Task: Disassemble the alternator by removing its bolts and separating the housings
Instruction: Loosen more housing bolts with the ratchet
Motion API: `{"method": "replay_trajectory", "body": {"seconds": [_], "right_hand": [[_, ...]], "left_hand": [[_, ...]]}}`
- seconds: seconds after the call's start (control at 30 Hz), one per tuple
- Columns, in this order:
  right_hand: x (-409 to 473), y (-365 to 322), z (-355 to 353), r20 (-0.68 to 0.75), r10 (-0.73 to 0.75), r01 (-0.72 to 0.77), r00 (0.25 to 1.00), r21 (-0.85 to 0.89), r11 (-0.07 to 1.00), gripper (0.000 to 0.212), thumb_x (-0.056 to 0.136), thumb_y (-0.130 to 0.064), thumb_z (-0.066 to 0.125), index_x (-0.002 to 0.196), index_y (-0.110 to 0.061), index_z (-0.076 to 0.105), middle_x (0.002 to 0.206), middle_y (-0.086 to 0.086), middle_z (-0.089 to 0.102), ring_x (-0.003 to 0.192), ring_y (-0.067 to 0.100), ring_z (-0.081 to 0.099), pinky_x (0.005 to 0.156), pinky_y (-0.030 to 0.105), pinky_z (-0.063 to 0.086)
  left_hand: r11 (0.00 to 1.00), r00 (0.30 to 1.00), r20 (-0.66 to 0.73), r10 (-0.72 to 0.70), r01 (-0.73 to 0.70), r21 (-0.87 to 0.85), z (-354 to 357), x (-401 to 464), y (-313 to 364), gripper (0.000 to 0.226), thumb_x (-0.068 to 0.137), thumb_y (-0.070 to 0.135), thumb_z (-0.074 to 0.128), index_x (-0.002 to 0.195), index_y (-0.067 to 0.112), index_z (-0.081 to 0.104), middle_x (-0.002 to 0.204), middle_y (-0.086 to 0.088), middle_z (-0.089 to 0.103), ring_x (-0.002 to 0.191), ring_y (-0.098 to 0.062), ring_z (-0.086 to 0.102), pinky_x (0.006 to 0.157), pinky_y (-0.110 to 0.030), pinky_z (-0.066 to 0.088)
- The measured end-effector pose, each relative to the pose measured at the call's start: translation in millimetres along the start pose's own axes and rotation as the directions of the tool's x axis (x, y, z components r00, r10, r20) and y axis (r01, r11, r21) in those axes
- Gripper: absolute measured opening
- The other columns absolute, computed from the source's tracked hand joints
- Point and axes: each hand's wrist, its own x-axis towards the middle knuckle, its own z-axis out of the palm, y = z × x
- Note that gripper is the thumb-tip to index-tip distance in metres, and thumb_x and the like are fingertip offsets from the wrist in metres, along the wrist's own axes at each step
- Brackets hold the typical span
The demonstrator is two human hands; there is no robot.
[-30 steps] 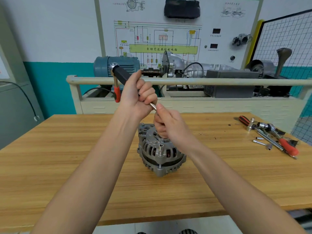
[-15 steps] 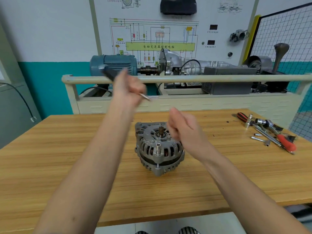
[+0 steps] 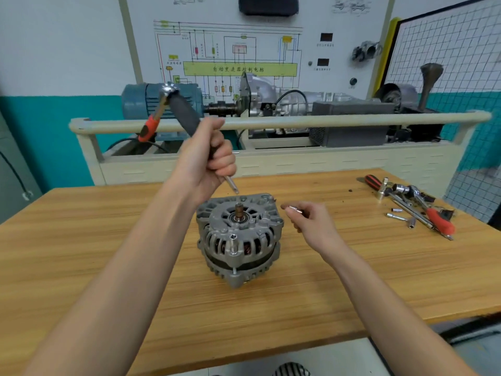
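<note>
Black-handled steel driver [image 3: 187, 118] is being fisted by left hand [image 3: 206, 161]; small silver bolt [image 3: 295, 210] is being pinched by right hand [image 3: 311, 222] beside grey aluminium alternator [image 3: 238, 237].

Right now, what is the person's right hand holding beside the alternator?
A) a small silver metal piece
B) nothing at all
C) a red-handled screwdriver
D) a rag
A: the right hand pinches a small silver metal piece at its fingertips, just right of the alternator.

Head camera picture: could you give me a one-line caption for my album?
Left hand grips a black-handled driver above a grey metal alternator; right hand pinches a small silver bolt.
</note>
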Motion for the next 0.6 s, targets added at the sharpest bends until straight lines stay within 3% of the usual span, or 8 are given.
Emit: {"method": "replay_trajectory", "body": {"seconds": [0.17,0.37,0.5,0.6], "right_hand": [[5.6,2.4,-22.3,0.014,0.013,-0.014,1.000,0.078,0.997,0.029,0.100,-0.004,0.045,0.125,-0.006,0.059,0.078,-0.001,0.059,0.070,0.008,0.053,0.062,0.013,0.045],[12.5,54.3,-84.6,-0.198,0.169,-0.143,0.965,0.139,0.980,0.017,0.091,0.003,0.058,0.107,-0.002,0.060,0.075,0.007,0.066,0.060,0.012,0.059,0.055,0.015,0.047],[30.4,119.4,-140.9,-0.356,0.320,-0.335,0.878,0.022,0.942,0.012,0.092,-0.007,0.063,0.099,0.002,0.064,0.084,0.012,0.071,0.069,0.018,0.064,0.065,0.028,0.051],[50.7,162.5,-179.5,-0.510,0.325,-0.462,0.796,-0.165,0.872,0.019,0.089,-0.016,0.068,0.102,-0.002,0.071,0.094,0.009,0.071,0.084,0.020,0.065,0.079,0.033,0.053]], "left_hand": [[0.996,0.986,0.140,-0.093,0.090,0.031,44.5,7.8,-34.8,0.020,0.091,0.017,0.035,0.071,0.017,0.036,0.060,0.000,0.034,0.047,-0.010,0.029,0.047,-0.022,0.032],[0.959,0.976,0.180,-0.120,0.067,0.276,123.5,36.7,-107.0,0.019,0.098,0.008,0.040,0.080,0.015,0.039,0.067,-0.004,0.043,0.051,-0.013,0.039,0.056,-0.029,0.038],[0.864,0.968,0.225,-0.108,-0.020,0.502,159.5,67.9,-166.2,0.014,0.100,0.013,0.045,0.086,0.014,0.046,0.071,-0.001,0.042,0.060,-0.013,0.040,0.058,-0.030,0.037],[0.814,0.968,0.211,-0.139,-0.009,0.581,176.6,93.0,-204.5,0.006,0.100,0.017,0.047,0.095,0.013,0.049,0.075,0.000,0.044,0.066,-0.014,0.040,0.067,-0.032,0.036]]}}
